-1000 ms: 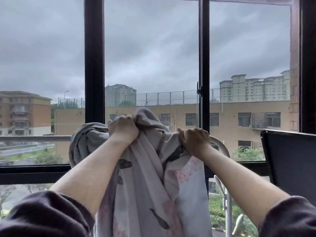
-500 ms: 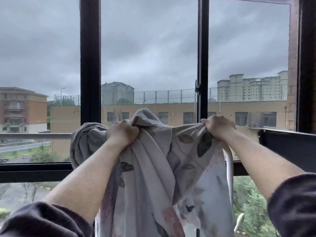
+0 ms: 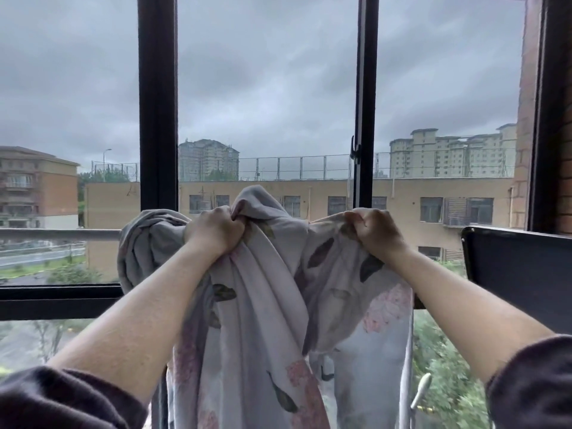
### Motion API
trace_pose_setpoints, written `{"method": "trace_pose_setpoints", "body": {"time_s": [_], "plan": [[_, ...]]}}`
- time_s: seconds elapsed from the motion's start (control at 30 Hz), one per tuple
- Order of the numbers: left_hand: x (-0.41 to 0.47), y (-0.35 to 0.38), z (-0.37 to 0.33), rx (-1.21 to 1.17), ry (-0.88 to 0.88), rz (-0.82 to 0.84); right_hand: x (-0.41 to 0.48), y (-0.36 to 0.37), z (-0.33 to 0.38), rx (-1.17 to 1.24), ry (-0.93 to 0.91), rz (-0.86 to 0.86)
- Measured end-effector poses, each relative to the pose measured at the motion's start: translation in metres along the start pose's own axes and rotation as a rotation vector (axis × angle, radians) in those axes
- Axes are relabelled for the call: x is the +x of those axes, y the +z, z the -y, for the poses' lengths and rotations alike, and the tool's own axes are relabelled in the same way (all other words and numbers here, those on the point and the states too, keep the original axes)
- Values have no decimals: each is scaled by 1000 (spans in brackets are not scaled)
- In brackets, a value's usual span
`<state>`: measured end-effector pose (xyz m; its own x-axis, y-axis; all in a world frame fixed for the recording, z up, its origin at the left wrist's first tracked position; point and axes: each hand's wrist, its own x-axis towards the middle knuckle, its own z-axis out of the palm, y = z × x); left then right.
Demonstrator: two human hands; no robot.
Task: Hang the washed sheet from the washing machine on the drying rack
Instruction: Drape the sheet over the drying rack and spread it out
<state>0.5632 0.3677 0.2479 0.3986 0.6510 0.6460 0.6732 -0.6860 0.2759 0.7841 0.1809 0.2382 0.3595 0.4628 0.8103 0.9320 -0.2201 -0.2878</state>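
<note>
The washed sheet (image 3: 263,311), pale grey with dark leaves and pink flowers, hangs bunched in front of the window. My left hand (image 3: 216,230) grips a fold near its top middle. My right hand (image 3: 376,232) grips the upper edge further right, and the cloth stretches between both fists. A wad of the sheet droops to the left of my left hand. The drying rack is mostly hidden behind the cloth; a white rack bar (image 3: 405,366) runs down along the sheet's right edge and a white rack tip (image 3: 421,388) pokes up at the lower right.
A black-framed window (image 3: 158,119) with a handle (image 3: 355,150) stands right behind the sheet. A grey rail (image 3: 58,235) crosses outside at the left. A dark flat panel (image 3: 520,264) juts in at the right, close to my right forearm.
My right hand has pulled the sheet's edge up and to the right, spreading the cloth wider over the white rack bar. My left hand has kept its grip in about the same place.
</note>
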Motion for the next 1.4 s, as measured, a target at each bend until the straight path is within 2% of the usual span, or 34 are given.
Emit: {"method": "trace_pose_setpoints", "body": {"time_s": [0.07,0.13,0.3,0.37,0.5,0.57,0.6,0.67,0.7,0.73,0.8,0.83,0.9,0.97,1.03,1.1,1.13,1.23,1.33,1.4], "plan": [[0,1,1,-10,0,-7,-1,-8,-18,37,181,-38],[-1,1,1,-15,-15,-12,-8,-10,-28,22,275,28],[-16,2,-6,-11,-45,-108,-47,3,-19,-195,67,25],[-28,10,-12,-75,16,-192,-62,12,-16,-249,43,-4],[-52,14,-17,-288,157,-252,-70,16,0,-271,-36,-99],[-57,3,-20,-457,207,-177,-65,15,24,-169,-101,-71],[-58,-6,-21,-609,222,-70,-59,15,41,-54,-101,-30],[-58,-25,-21,-900,181,121,-46,14,72,204,-37,42],[-57,-29,-14,-922,156,114,-38,15,86,287,-15,59],[-57,-32,-4,-828,138,30,-31,14,98,324,-25,76],[-54,-30,27,-423,35,-329,-23,15,119,293,-96,139],[-55,-28,45,-282,-59,-427,-20,17,130,218,-135,187],[-60,-25,72,-226,-289,-471,-16,29,149,11,-197,304],[-64,-22,89,-408,-472,-422,-13,49,159,-151,-272,302],[-67,-15,98,-699,-550,-259,-9,56,161,-180,-303,233],[-76,-13,103,-855,-480,-43,-4,51,154,-89,-271,196],[-80,-14,103,-883,-433,15,-1,46,147,-37,-231,173],[-80,-28,90,-951,-333,-18,2,41,126,-117,-102,139],[-75,-44,59,-1090,-169,94,-6,49,131,-319,-155,113],[-76,-50,47,-1021,-55,202,-27,50,146,-228,-253,-22]]}}
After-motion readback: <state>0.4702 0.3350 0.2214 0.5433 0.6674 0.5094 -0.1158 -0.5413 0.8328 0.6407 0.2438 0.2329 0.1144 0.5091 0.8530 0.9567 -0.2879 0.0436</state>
